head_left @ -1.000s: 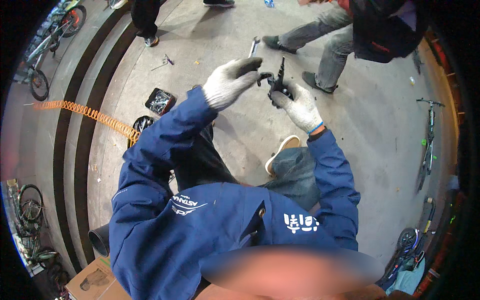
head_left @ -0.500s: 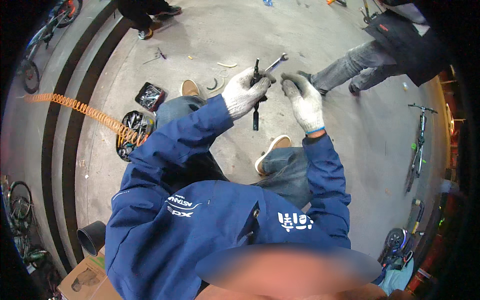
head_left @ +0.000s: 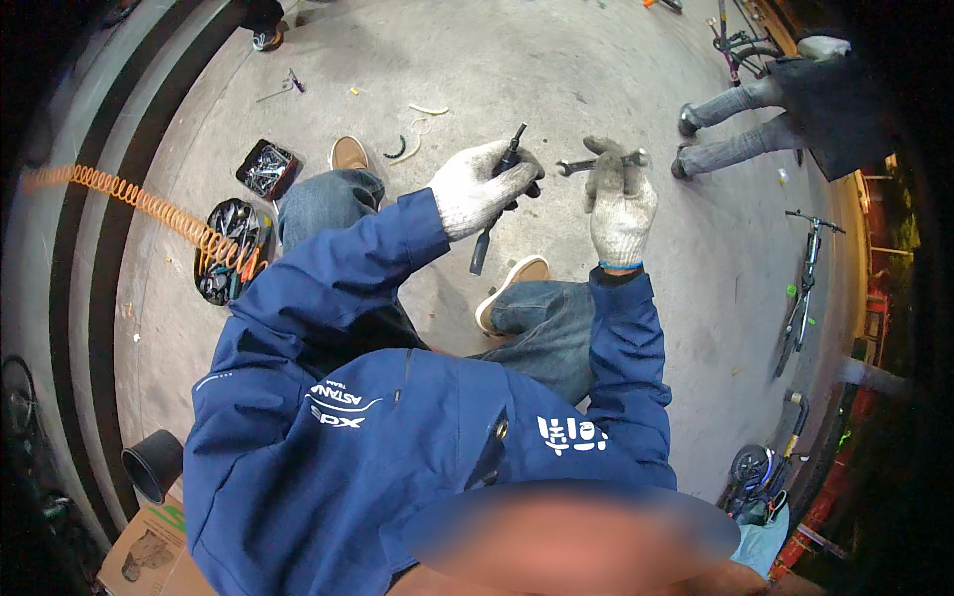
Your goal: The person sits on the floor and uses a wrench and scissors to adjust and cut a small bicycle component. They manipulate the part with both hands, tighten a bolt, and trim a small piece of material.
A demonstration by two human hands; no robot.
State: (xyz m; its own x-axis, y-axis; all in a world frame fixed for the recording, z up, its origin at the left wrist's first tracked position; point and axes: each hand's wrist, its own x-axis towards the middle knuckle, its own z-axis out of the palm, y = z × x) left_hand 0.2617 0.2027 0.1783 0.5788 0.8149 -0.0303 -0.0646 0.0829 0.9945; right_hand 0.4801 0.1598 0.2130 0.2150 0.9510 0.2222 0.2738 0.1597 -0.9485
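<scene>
My left hand (head_left: 475,191), in a white glove with grey fingers, is closed round a long, slim black part (head_left: 481,252). The part slants, its thin tip above the fingers and a flat lower end below; its middle is hidden in my grip, so its exact kind does not show. My right hand (head_left: 623,211), gloved alike with a blue cuff edge, grips a silver wrench (head_left: 573,168). The wrench's open jaw points left towards my left hand, without touching it. My fingers cover much of its handle.
A tray of small metal parts (head_left: 266,170) and a tool bag (head_left: 231,282) lie left of my leg, with an orange coiled hose (head_left: 149,203) across the bag. A person (head_left: 745,134) stands far right. A bike (head_left: 803,288) is at the right, a cardboard box (head_left: 149,551) lower left.
The wrench, earlier at my left hand, is now in my right hand. My right hand has closed on it. The black part has tilted. The person at far right has shifted away.
</scene>
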